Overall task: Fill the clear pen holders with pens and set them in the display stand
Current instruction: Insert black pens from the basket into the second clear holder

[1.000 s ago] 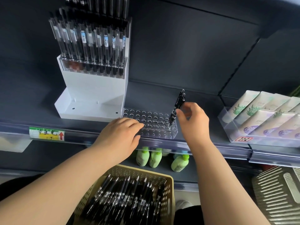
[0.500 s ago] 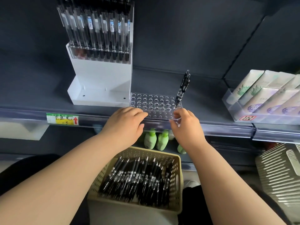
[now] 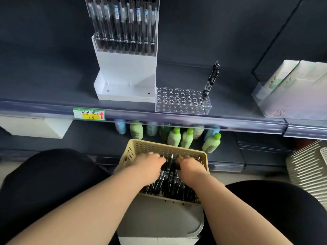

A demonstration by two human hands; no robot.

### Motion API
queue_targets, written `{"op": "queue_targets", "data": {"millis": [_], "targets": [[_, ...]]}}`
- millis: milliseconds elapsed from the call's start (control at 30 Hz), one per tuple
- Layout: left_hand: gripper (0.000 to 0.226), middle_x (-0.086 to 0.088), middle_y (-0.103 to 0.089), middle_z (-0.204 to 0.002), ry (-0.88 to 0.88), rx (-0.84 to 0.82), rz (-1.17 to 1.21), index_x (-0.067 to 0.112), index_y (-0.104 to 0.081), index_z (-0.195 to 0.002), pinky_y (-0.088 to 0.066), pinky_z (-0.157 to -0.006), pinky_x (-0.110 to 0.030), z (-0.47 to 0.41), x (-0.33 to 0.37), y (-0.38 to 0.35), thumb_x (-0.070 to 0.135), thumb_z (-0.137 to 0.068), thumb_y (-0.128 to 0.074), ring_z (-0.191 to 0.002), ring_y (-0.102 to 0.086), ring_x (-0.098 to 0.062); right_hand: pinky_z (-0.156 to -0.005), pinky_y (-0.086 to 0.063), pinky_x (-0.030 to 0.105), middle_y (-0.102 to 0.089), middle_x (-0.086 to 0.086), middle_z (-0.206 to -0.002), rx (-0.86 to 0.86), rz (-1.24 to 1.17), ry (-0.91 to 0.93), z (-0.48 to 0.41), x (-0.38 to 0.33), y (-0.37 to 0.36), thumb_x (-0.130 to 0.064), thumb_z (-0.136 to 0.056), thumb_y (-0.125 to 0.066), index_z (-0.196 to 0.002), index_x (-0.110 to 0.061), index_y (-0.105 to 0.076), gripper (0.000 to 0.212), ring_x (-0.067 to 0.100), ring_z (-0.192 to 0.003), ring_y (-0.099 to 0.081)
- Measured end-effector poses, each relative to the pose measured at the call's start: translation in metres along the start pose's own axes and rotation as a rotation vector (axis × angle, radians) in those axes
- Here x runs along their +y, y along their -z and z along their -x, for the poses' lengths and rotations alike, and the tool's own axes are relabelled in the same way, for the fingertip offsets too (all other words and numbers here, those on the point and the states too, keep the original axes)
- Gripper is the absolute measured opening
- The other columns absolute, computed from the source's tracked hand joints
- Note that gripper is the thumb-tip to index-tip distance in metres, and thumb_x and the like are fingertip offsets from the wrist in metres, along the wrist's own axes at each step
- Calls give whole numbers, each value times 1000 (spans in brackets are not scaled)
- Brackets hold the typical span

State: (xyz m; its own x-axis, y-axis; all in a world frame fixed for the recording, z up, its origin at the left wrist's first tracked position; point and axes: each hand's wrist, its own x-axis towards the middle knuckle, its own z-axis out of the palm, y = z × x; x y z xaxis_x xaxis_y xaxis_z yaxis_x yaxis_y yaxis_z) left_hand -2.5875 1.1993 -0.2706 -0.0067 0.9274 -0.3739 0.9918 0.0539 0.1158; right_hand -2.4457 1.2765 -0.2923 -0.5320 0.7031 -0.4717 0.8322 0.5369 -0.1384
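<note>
The clear pen holder (image 3: 182,101), gridded with round holes, has black pens (image 3: 211,80) leaning at its right end. The left hand (image 3: 150,163) and right hand (image 3: 190,166) reach into the basket (image 3: 141,147); their grip cannot be told.

Pen holder (image 3: 183,101) right of display stand (image 3: 126,75); basket (image 3: 163,149) below, nearer.

One holder (image 3: 182,107), one upright pen (image 3: 211,80), one basket (image 3: 159,147).
</note>
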Motion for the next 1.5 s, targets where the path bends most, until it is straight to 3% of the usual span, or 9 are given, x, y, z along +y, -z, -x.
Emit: {"op": "queue_targets", "data": {"millis": [133, 333, 633, 833, 967, 1167, 1300, 1400, 1500], "targets": [[58, -7, -45, -130, -14, -190, -68, 17, -40, -136, -42, -97, -40, -9, -2, -28, -4, -83, -49, -121, -44, -27, -93, -44, 39, -49, 8, -128, -89, 131, 65, -6, -2, -17, -7, -86, -53, -131, -18, -45, 47, 30, -115, -51], [42, -14, -39, -130, -57, -335, -142, 16, -47, -129, -38, -96, -40, -31, 1, -52, 4, -89, -48, -121, -41, -36, -99, -40, 41, -44, 11, -131, -172, 399, 231, -18, -14, -37, -8, -82, -62, -134, -13, -42, 56, 29, -121, -42], [34, -6, -43, -126, -394, -114, -424, 21, -54, -120, -36, -90, -39, -44, -9, -60, 11, -88, -52, -119, -39, -27, -98, -35, 38, -49, 5, -130, -139, 565, 333, -32, -9, -40, -17, -91, -52, -129, -17, -50, 39, 25, -122, -42], [44, -5, -35, -139, -385, -146, -571, 26, -44, -132, -30, -97, -39, -41, -17, -66, 18, -90, -53, -125, -31, -26, -86, -45, 42, -41, 10, -127, -103, 313, 249, -22, 3, -23, -2, -84, -54, -128, -13, -45, 46, 31, -114, -48], [35, -3, -47, -128, -434, -90, -571, 21, -55, -122, -32, -92, -38, -36, -18, -57, 12, -88, -55, -117, -39, -27, -80, -47, 40, -43, 8, -125, 10, 140, 206, -18, 8, -14, 2, -83, -49, -125, -15, -43, 46, 31, -110, -52], [39, -1, -55, -123, -288, 120, -383, 19, -52, -122, -35, -90, -37, -33, -28, -32, 4, -86, -50, -114, -47, -26, -64, -43, 34, -56, 5, -107, 357, -177, 189, -7, 8, 12, -28, -94, -45, -116, -16, -40, 25, 28, -88, -58], [46, 6, -71, -91, -310, 631, -63, 19, -72, -95, -55, -70, -29, -29, -16, 5, 11, -52, -88, -85, -66, -15, -58, -44, 33, -58, 1, -79, 672, -507, 191, 3, 8, 60, -22, -87, -55, -105, -18, -41, 23, 20, -68, -56], [22, 0, -70, -91, -451, 912, 218, 9, -71, -97, -54, -77, -31, -33, 0, 38, 16, -76, -74, -86, -64, -18, -53, -41, 11, -61, -10, -72, 806, -791, 188, 7, 15, 107, -18, -83, -58, -89, -26, -43, 18, 2, -63, -56], [24, -7, -67, -97, -425, 1060, 464, 3, -68, -101, -46, -89, -24, -37, 16, 83, 18, -85, -59, -93, -58, -15, -65, -51, 21, -66, -7, -76, 877, -966, 204, 9, 26, 156, -24, -79, -52, -83, -41, -48, 18, 10, -68, -63]]}}
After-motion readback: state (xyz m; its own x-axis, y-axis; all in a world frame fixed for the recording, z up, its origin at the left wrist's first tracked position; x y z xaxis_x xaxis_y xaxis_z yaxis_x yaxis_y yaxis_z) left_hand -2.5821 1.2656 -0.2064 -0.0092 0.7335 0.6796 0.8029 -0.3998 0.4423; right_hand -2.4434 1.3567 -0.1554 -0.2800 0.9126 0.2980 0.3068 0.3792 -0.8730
